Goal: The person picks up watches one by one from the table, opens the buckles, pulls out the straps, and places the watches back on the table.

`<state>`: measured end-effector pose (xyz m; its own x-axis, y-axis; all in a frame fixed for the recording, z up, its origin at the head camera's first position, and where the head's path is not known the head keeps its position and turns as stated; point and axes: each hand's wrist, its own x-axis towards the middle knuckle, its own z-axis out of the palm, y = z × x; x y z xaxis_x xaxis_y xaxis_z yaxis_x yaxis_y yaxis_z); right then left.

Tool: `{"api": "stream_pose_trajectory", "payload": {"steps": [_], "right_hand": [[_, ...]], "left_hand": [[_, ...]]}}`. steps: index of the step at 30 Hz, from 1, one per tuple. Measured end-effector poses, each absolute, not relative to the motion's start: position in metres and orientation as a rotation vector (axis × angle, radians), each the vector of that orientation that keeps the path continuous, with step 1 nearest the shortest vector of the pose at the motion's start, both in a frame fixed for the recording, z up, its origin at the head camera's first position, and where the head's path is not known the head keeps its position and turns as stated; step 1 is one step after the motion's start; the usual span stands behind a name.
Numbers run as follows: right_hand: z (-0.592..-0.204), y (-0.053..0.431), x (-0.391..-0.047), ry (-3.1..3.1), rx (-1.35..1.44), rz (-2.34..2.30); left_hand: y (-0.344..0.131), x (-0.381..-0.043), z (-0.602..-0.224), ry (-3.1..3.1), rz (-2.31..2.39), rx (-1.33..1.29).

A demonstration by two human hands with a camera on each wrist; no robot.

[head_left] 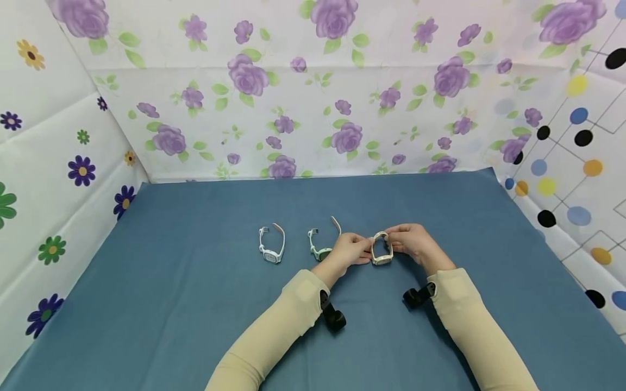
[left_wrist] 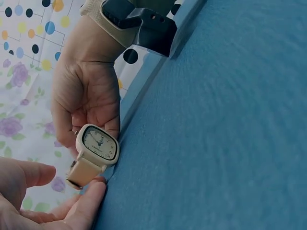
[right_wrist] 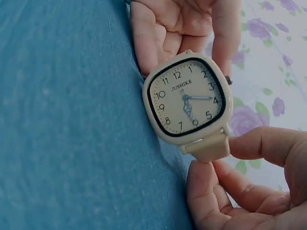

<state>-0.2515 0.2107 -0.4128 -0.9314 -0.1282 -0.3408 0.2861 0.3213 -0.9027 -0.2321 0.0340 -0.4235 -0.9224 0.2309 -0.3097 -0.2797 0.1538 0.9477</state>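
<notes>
A beige wristwatch [head_left: 382,260] with a rounded square face stands on the blue cloth, its strap curved up in a loop. My left hand [head_left: 346,251] is at its left side; in the left wrist view the fingertips [left_wrist: 98,187] are by the strap, while the thumb [left_wrist: 43,175] is apart from it. From the right, my right hand [head_left: 414,243] pinches the strap, with the thumb [right_wrist: 249,143] against its edge and fingertips under it. A pale green wristwatch [head_left: 313,241] is partly hidden behind the left hand. Farther left is a white wristwatch [head_left: 271,257].
Blue cloth [head_left: 195,304] covers the table. A purple-flowered sheet [head_left: 303,125] hangs along the back, with a daisy-patterned sheet [head_left: 58,212] on the left and a dotted one [head_left: 562,163] on the right. Black wrist mounts [head_left: 335,319] sit on both sleeves.
</notes>
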Motion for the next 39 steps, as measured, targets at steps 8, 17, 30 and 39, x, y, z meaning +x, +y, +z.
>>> {"api": "stream_pose_trajectory", "payload": {"steps": [8, 17, 30, 39], "right_hand": [[-0.417, 0.211, -0.252, 2.167, 0.018, -1.681], [-0.423, 0.210, -0.254, 2.155, -0.083, -1.632], [-0.427, 0.214, -0.254, 2.097, -0.115, -1.709], [-0.427, 0.216, -0.255, 1.984, -0.080, -1.794]], "left_hand": [[0.034, -0.229, -0.425, 2.075, 1.824, -0.024], [0.036, -0.227, -0.427, 2.069, 1.875, -0.052], [0.037, -0.226, -0.430, 2.137, 1.828, -0.065], [0.037, -0.224, -0.430, 2.148, 1.826, -0.081]]}}
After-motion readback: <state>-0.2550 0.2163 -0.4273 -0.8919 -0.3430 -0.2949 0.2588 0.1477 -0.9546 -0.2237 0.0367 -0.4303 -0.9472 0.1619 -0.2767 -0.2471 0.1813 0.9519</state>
